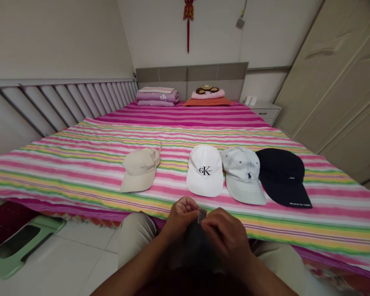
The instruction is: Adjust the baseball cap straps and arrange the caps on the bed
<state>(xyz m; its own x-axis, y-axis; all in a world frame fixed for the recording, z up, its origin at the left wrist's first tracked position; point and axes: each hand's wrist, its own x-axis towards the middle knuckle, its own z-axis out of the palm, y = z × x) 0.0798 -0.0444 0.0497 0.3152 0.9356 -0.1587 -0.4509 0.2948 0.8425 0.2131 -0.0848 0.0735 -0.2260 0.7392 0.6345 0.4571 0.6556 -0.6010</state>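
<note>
Low in the middle of the head view, my left hand (181, 216) pinches a small grey strap end (202, 214) attached to a dark item (197, 242), which looks like a cap and is partly hidden. Close on the right, my right hand (226, 232) has its fingers closed at the same strap. Beyond them on the striped bed lie a beige cap (141, 168) on the left, a white cap with black letters (204, 170), a pale blue-grey cap (243, 174) and a black cap (280, 174). The last three sit side by side.
The striped bed sheet (80, 164) spreads ahead. Folded bedding (158, 96) and a pillow stack (207, 98) lie near the headboard (203, 74). A green stool (27, 242) stands on the floor at lower left. A white nightstand (263, 111) is at back right, beside a wardrobe.
</note>
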